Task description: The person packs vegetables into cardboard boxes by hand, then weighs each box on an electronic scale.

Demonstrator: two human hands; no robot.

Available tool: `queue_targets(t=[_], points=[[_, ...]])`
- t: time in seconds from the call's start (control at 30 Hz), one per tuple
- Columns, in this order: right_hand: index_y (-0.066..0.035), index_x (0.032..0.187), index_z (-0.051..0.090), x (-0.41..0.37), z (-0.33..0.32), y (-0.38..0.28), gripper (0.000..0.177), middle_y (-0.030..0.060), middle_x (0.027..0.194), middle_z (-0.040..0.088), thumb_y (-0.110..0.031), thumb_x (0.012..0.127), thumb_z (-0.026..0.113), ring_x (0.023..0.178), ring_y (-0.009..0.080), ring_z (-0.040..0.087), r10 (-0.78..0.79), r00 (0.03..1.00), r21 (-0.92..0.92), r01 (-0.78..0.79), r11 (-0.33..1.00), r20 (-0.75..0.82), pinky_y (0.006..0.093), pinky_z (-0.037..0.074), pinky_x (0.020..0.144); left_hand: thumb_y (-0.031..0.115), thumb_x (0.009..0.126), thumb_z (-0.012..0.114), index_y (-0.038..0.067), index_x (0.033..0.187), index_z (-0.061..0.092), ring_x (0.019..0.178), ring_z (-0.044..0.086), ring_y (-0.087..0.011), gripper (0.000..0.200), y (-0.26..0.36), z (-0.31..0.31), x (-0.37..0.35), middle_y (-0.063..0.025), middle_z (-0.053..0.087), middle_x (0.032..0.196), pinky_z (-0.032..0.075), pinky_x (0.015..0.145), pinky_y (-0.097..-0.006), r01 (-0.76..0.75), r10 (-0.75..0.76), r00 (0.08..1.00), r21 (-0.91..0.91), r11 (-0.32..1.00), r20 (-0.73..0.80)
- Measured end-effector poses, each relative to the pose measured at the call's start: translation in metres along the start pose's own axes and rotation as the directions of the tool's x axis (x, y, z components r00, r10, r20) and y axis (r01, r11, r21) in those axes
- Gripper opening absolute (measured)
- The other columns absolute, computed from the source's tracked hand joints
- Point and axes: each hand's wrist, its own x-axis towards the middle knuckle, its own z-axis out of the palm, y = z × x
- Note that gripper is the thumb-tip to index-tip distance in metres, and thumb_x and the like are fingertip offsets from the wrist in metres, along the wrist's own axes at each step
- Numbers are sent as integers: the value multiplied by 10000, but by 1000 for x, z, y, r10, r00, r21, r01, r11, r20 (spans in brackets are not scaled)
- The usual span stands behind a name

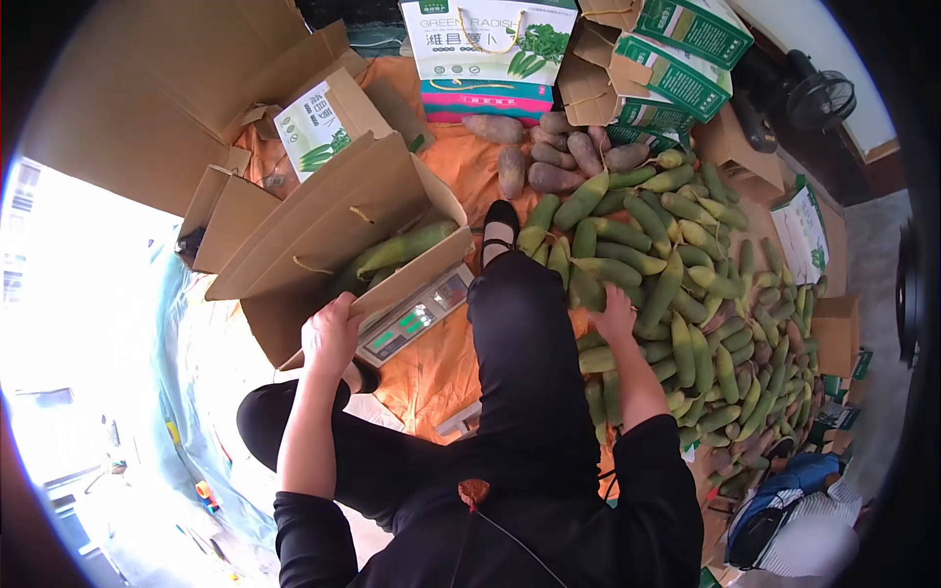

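Note:
My left hand (330, 338) is closed on the near edge of an open cardboard box (392, 284). Inside the box lie green radishes (407, 247), partly hidden by its walls. The box rests on or against a digital scale (417, 318) with lit green displays; its underside is hidden. On the right, my right hand (615, 314) reaches into a big heap of green radishes (706, 284). Its fingers are bent against one green radish (586, 290) at the heap's left side, and the fingertips are partly hidden.
Purplish radishes (554, 157) lie at the back on an orange sheet (417, 387). Printed radish cartons (490, 44) stand behind them, with more green cartons (681, 64) stacked right. A black fan (821, 98) stands at far right. Another person (799, 519) is at lower right.

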Motion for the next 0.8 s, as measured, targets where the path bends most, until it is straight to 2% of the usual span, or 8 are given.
queue_targets(t=[0.07, 0.17, 0.27, 0.4, 0.53, 0.67, 0.73, 0.8], points=[[-142, 1240, 425, 2, -33, -13, 706, 69, 1214, 481, -208, 633, 781, 1140, 307, 465, -15, 997, 76, 21, 997, -79, 524, 428, 862, 166, 795, 622, 82, 940, 561, 833, 626, -337, 179, 0, -1, 0, -139, 645, 868, 494, 709, -434, -2, 2, 1000, 1, 1000, -10], [-122, 1215, 462, 3, -99, -51, 651, 95, 1168, 505, -173, 641, 764, 1115, 323, 471, -260, 915, 166, 321, 933, -307, 501, 430, 851, 163, 797, 618, 78, 916, 554, 846, 623, -339, 160, 0, 0, -1, -142, 641, 881, 493, 721, -434, 0, 0, 1000, 4, 1000, -26], [-98, 1146, 526, -18, -179, -114, 619, 111, 1088, 553, -144, 590, 794, 1026, 346, 514, -425, 727, 167, 587, 792, -539, 444, 446, 813, 156, 795, 618, 77, 907, 550, 855, 620, -339, 154, -4, 6, -1, -140, 635, 884, 491, 721, -435, -10, 11, 999, 22, 1000, -41], [-68, 1103, 560, -56, -252, -207, 587, 115, 1006, 585, -94, 567, 800, 998, 332, 538, -618, 460, 103, 846, 524, -637, 419, 435, 859, 153, 793, 620, 70, 910, 546, 884, 616, -323, 161, 1, 3, -2, -128, 631, 904, 492, 728, -439, -24, 25, 998, 33, 999, -53], [-110, 1039, 579, -81, -246, -299, 521, 58, 1008, 579, -206, 580, 808, 977, 274, 535, -717, 305, 36, 930, 365, -627, 427, 432, 798, 156, 794, 621, 71, 919, 547, 895, 614, -319, 169, 1, 6, -2, -131, 627, 913, 495, 728, -439, -43, 45, 997, 32, 999, -58], [-138, 1042, 586, -102, -197, -380, 480, 38, 989, 575, -245, 624, 795, 975, 233, 537, -853, 364, -13, 918, 397, -374, 435, 420, 796, 148, 798, 606, 65, 937, 576, 857, 627, -323, 164, -8, 12, -1, -138, 639, 884, 503, 718, -440, -53, 56, 997, 59, 997, -55], [-147, 1031, 608, -101, -160, -414, 383, 33, 1004, 584, -144, 660, 704, 995, 223, 525, -865, 406, 21, 908, 419, -294, 459, 397, 799, 144, 803, 595, 64, 938, 591, 828, 638, -319, 157, -12, 19, -1, -139, 645, 867, 511, 706, -435, -88, 92, 993, 60, 994, -72], [-142, 1074, 591, -100, -136, -432, 506, 43, 1029, 579, -266, 629, 799, 1038, 234, 524, -887, 442, 15, 896, 444, -129, 443, 417, 823, 174, 803, 594, 84, 892, 641, 741, 650, -322, 135, -15, 22, 0, -157, 659, 795, 516, 647, -436, -92, 87, 996, 231, 969, 28]])
